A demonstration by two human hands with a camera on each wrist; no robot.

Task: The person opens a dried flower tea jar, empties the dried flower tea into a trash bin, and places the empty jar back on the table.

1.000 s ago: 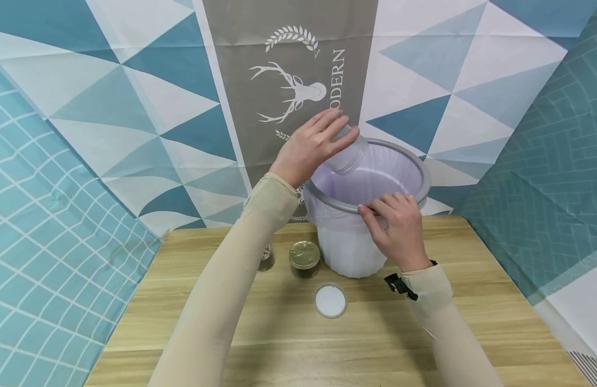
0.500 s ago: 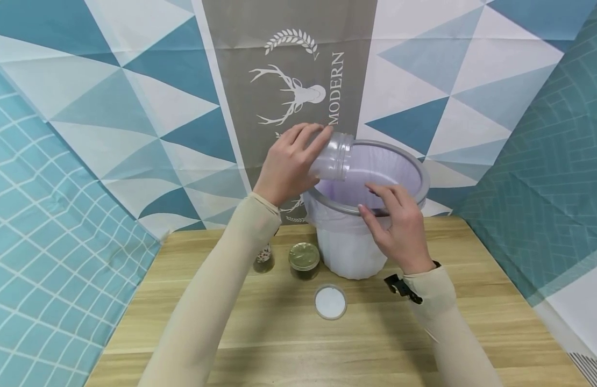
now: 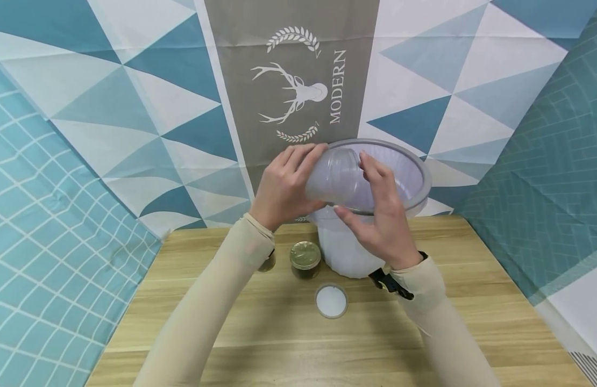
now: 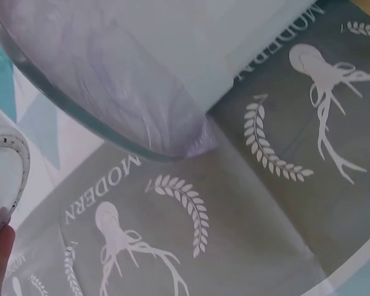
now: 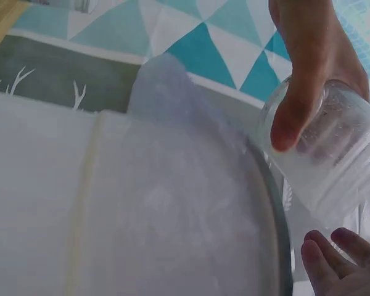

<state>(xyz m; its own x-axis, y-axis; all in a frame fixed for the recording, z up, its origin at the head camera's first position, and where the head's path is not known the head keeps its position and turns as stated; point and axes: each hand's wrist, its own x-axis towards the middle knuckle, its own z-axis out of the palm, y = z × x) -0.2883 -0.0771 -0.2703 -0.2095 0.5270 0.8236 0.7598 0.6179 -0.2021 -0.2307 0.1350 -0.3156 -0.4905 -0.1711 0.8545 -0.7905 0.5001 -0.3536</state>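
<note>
In the head view my left hand (image 3: 284, 185) grips a clear jar (image 3: 334, 174) on its side, over the near left of the bin (image 3: 349, 247). Dark specks show on the jar (image 4: 18, 166) in the left wrist view. My right hand (image 3: 381, 215) is beside the jar's mouth, its thumb and fingers spread apart. A small gap seems to lie between its fingertips (image 5: 317, 250) and the jar in the right wrist view, though contact is hard to judge. A lavender bag lines the bin under a grey ring (image 3: 421, 172).
A gold-lidded jar (image 3: 305, 256) stands left of the bin on the wooden table (image 3: 289, 344). Another small jar (image 3: 268, 262) is partly hidden behind my left wrist. A round white lid (image 3: 331, 301) lies flat in front. Patterned cloth (image 3: 177, 107) hangs behind.
The jar has come down from a mouth-down tilt to lie nearly level, slightly nearer me. My right hand has left the bin's ring and moved left towards the jar's mouth.
</note>
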